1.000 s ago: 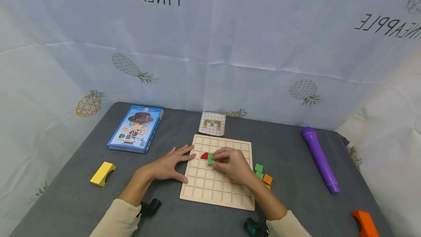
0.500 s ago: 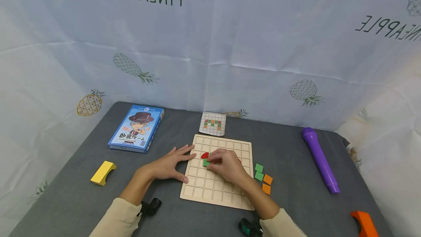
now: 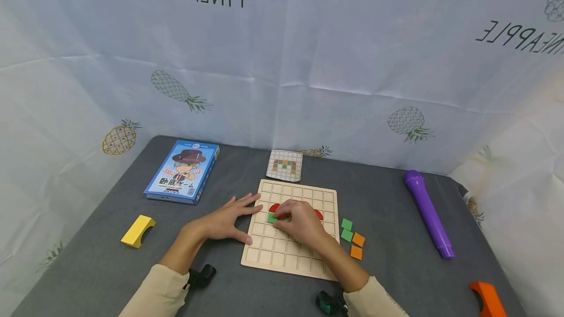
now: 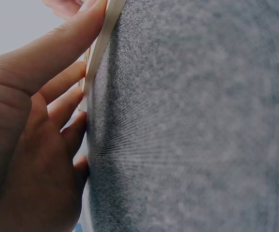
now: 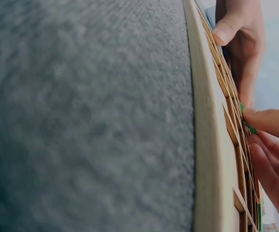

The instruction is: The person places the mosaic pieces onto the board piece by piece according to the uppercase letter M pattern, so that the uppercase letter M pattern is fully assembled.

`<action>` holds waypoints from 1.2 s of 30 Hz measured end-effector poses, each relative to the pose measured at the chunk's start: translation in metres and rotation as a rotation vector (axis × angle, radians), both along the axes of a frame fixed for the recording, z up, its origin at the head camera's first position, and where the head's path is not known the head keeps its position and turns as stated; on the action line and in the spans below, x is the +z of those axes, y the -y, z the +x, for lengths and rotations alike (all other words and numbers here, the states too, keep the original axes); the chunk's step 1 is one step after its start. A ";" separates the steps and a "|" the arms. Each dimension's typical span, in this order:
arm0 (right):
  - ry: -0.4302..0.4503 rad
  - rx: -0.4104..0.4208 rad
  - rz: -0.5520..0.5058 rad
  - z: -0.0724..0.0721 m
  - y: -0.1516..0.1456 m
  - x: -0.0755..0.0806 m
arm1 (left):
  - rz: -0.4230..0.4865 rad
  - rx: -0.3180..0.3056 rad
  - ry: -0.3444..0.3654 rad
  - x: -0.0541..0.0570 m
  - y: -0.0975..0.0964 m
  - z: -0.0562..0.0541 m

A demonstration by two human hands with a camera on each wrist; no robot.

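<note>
A wooden grid board (image 3: pixel 270 259) lies on the dark table. My right hand (image 3: pixel 301 221) reaches over its middle, thumb and fingertips pinching a green square tile (image 3: pixel 271 218) right at the grid. In the right wrist view, the same green tile (image 5: pixel 250 128) shows low against the slats between thumb and fingers. Directly behind it sits a red quarter-round tile (image 3: pixel 273 207); a second red tile (image 3: pixel 318 215) shows right of the hand. My left hand (image 3: pixel 224 220) is spread with straight fingers, thumb and fingertips touching the board's left edge (image 4: pixel 100 46). My right hand hides part of the grid.
Two green tiles (image 3: pixel 346 235) and two orange tiles (image 3: pixel 356 252) lie right of the board. Behind it is a pattern card (image 3: pixel 284 172). A blue game box (image 3: pixel 181 172), yellow arch block (image 3: pixel 137 231), purple toy microphone (image 3: pixel 429 213) and orange arch block (image 3: pixel 489 298) lie farther out.
My right hand has moved left and slightly toward me, bringing the green tile from beside the left red tile to just in front of it. My left hand has stayed put.
</note>
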State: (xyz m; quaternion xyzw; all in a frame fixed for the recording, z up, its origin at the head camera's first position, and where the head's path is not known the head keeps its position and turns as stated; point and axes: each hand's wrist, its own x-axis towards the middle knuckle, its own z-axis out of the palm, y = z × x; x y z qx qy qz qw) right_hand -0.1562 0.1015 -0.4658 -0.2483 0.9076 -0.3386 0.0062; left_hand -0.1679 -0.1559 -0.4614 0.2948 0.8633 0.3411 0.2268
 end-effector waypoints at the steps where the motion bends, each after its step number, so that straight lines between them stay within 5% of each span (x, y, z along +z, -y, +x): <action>1: -0.008 0.001 0.008 0.000 0.000 -0.001 | 0.000 0.000 -0.001 0.000 0.000 0.000; 36: -0.025 -0.007 0.060 0.001 0.002 -0.002 | 0.016 -0.005 -0.007 0.000 0.000 0.000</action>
